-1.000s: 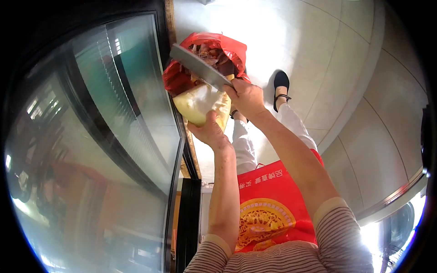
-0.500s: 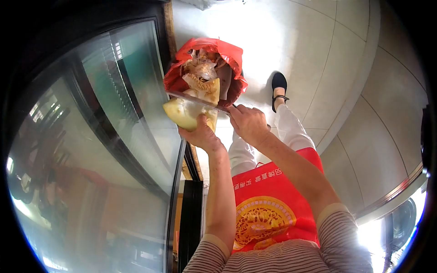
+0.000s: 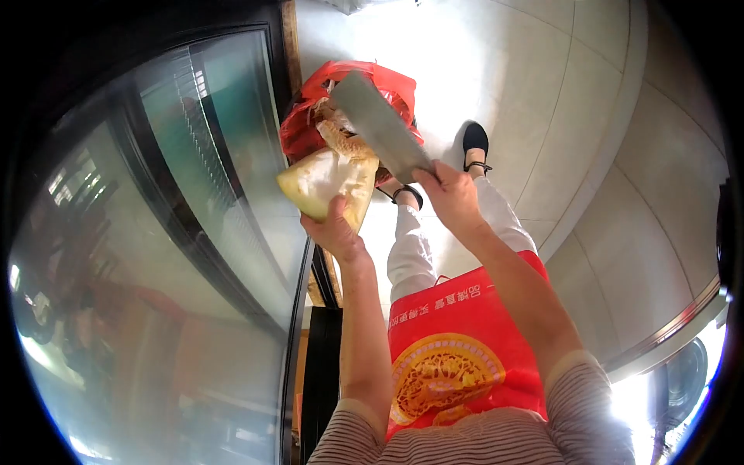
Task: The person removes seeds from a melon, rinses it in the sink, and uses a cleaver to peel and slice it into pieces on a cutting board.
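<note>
My left hand [image 3: 337,232] grips a cut piece of pale yellow-green melon [image 3: 314,186], its thumb on the whitish inner side. Stringy tan pulp [image 3: 341,139] hangs from the melon's far edge over the bin. A cleaver [image 3: 380,128] is held by its handle in my right hand [image 3: 451,198], with the broad grey blade slanting up and left above the bin. Beneath both is a waste bin lined with a red plastic bag [image 3: 310,85]; scraps inside are partly covered by the blade.
A dark-framed glass door [image 3: 225,194] stands close on the left. Pale floor tiles [image 3: 535,93] stretch to the right. My feet in black shoes [image 3: 475,138] are beside the bin, and a red printed apron [image 3: 465,341] covers my lap.
The cleaver has lifted off the melon's inner face and swung round, now showing its broad side over the bin. My right hand has shifted right; the melon stays in my left hand.
</note>
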`<state>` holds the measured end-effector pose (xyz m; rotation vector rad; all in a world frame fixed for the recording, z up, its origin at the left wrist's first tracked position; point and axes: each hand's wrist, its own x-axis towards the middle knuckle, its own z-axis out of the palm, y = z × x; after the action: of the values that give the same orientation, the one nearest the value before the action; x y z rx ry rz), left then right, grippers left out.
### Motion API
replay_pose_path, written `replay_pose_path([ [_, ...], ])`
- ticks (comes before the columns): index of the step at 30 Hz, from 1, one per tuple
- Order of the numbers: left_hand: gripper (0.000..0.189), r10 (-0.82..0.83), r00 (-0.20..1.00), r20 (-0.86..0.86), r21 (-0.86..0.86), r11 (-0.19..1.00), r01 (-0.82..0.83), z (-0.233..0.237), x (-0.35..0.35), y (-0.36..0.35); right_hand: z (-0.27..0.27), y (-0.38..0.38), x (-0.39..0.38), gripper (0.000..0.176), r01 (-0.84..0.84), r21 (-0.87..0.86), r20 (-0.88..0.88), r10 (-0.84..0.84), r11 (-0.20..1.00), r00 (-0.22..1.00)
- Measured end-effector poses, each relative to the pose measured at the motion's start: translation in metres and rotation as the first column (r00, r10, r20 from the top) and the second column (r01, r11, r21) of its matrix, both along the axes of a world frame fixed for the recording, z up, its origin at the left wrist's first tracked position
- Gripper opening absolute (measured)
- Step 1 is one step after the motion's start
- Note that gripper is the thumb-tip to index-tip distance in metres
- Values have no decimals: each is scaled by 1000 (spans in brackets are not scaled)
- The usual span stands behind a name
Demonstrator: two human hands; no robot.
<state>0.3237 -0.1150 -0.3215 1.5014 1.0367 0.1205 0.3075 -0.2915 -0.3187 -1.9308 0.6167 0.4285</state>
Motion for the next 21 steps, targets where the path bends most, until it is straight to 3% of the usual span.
replay_pose_path([
  [2,63,-21,1000,-17,-50,999,20,1,-6,10,-2,-9,2,32,104,67,-143,-94,992,985],
  [6,63,1,1000,-13,-163,987,-3,-3,-13,16,-2,-16,8,31,96,64,-249,-77,993,965],
  [9,64,6,1000,-4,-194,981,-7,1,-16,17,-10,-14,0,30,220,232,-294,-147,948,944],
  [12,63,-64,998,19,-251,966,67,-5,-18,29,0,-21,13,31,206,287,-420,-71,936,905],
  [15,62,-94,995,11,-297,950,93,-2,-16,31,5,-24,23,31,180,319,-432,-27,931,902],
  [18,61,-209,978,-14,-246,949,199,4,-12,30,-10,-6,24,28,82,301,-237,-9,950,971],
  [21,61,-131,991,25,-256,957,133,9,-10,18,-14,-4,30,25,102,319,-291,-5,942,957],
])
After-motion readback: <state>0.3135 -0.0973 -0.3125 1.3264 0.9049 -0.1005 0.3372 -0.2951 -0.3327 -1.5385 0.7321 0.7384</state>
